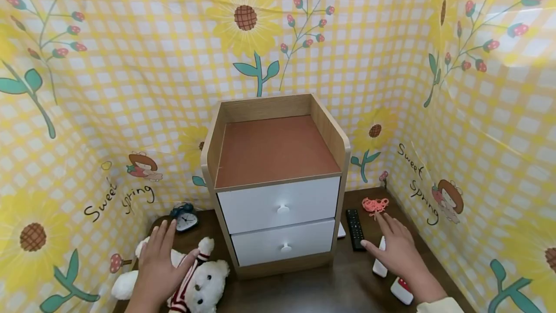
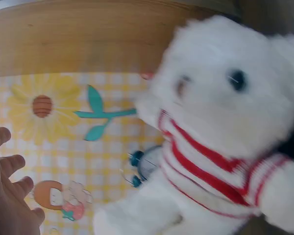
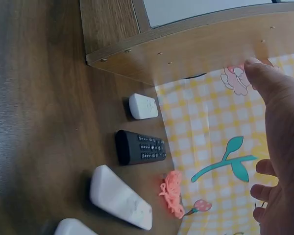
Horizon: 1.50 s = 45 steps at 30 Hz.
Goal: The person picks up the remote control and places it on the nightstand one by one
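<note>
My left hand [image 1: 159, 267] hovers over a white teddy bear [image 1: 210, 284] in a red-striped sweater, its fingers straight and holding nothing. In the left wrist view the bear [image 2: 210, 142] appears large beside the hand [image 2: 10, 183]. A blue alarm clock [image 1: 187, 221] stands beyond the fingertips. On the other side my right hand [image 1: 401, 250], also with extended fingers and holding nothing, is above a white oblong object [image 1: 380, 268]. Near it are a black remote control [image 1: 355, 230] and a bundle of coral string [image 1: 374, 206]. The right wrist view shows this hand [image 3: 286, 147] apart from them.
Between the hands stands a wooden cabinet [image 1: 343, 158] with two closed white drawers [image 1: 260, 212]. A white object with a red patch [image 1: 402, 293] lies near the right forearm. Another small white object [image 3: 143, 106] sits beside the cabinet. Patterned cloth [image 1: 152, 86] encloses the dark table [image 1: 295, 293].
</note>
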Tool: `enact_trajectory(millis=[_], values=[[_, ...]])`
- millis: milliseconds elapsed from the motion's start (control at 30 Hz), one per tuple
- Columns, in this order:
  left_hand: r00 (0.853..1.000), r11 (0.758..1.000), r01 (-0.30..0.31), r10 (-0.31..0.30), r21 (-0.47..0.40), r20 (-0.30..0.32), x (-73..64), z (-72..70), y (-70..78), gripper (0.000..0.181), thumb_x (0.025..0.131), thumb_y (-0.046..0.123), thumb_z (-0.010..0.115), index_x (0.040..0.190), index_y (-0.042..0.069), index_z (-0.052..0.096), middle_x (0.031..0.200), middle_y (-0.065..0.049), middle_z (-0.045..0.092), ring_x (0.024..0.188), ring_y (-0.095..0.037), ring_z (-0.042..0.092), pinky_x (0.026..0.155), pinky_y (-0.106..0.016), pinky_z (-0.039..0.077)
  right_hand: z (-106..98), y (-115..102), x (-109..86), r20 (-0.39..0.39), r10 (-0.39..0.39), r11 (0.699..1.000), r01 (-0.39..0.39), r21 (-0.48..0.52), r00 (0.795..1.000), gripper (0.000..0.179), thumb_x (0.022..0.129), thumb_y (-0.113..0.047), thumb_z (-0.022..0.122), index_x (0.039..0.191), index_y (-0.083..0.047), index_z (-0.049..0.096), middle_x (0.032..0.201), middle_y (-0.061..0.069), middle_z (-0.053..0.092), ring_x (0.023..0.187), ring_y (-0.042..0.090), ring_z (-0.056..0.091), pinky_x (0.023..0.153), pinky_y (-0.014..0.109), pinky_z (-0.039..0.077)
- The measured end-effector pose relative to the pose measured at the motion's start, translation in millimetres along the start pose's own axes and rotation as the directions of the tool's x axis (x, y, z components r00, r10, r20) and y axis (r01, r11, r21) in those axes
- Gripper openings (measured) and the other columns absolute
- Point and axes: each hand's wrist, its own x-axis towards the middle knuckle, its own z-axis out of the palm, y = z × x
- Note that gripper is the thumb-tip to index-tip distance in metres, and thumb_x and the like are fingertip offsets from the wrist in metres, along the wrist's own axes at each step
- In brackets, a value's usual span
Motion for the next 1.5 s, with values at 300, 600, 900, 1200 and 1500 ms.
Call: enact_trajectory(millis=[300, 600, 900, 1200, 1500], values=[[1.0, 0.971, 0.01, -0.01, -0.238, 0.002, 32.7, -28.3, 53.0, 0.099, 0.105, 0.045, 0.071, 0.178, 0.026, 0.006, 0.181, -0.026, 0.013, 0.16, -0.061, 0.018, 0.114, -0.086, 0.024, -4, 27, -30.3, 0.079, 0.204, 0.972, -0.211, 0.1, 0.976, 0.12, 0.096, -0.081, 0.061, 0.171, 0.003, 0.021, 0.167, 0.041, 0.029, 0.147, 0.069, 0.031, 0.112, 0.083, 0.035], [0.995, 0.894, -0.061, 0.02, -0.444, -0.097, 58.3, -47.1, 106.2, 0.088, 0.108, 0.034, 0.066, 0.177, 0.033, 0.011, 0.181, -0.012, 0.024, 0.163, -0.046, 0.027, 0.128, -0.065, 0.03, 8, 62, -75.3, 0.033, 0.431, 0.891, -0.431, 0.143, 0.902, 0.12, 0.093, -0.073, 0.074, 0.161, 0.015, 0.029, 0.152, 0.049, 0.039, 0.138, 0.071, 0.039, 0.113, 0.08, 0.037], [0.975, 0.618, -0.168, -0.013, -0.768, -0.223, 87.7, -51.1, 152.4, 0.073, 0.106, 0.011, 0.062, 0.172, 0.02, 0.031, 0.168, -0.002, 0.043, 0.153, -0.012, 0.042, 0.12, -0.015, 0.038, 35, 78, -117.0, -0.055, 0.581, 0.81, -0.571, 0.135, 0.812, 0.108, 0.086, -0.064, 0.082, 0.139, 0.023, 0.047, 0.119, 0.041, 0.061, 0.115, 0.057, 0.06, 0.1, 0.068, 0.049], [0.944, 0.457, -0.211, -0.133, -0.864, -0.301, 108.2, -60.1, 179.0, 0.062, 0.099, 0.004, 0.069, 0.158, 0.006, 0.051, 0.145, -0.002, 0.058, 0.132, -0.017, 0.056, 0.105, -0.013, 0.049, 58, 71, -126.1, 0.005, 0.711, 0.696, -0.705, 0.136, 0.703, 0.117, 0.078, -0.064, 0.089, 0.134, 0.028, 0.045, 0.119, 0.044, 0.059, 0.111, 0.054, 0.061, 0.096, 0.063, 0.054], [0.904, 0.381, -0.252, -0.235, -0.889, -0.357, 117.7, -54.8, 191.0, 0.047, 0.1, 0.0, 0.074, 0.146, 0.001, 0.067, 0.13, -0.008, 0.068, 0.121, -0.022, 0.064, 0.098, -0.016, 0.058, 72, 64, -123.3, -0.043, 0.7, 0.71, -0.687, 0.156, 0.713, 0.121, 0.077, -0.068, 0.086, 0.135, 0.029, 0.044, 0.122, 0.051, 0.054, 0.119, 0.063, 0.056, 0.101, 0.068, 0.052]])
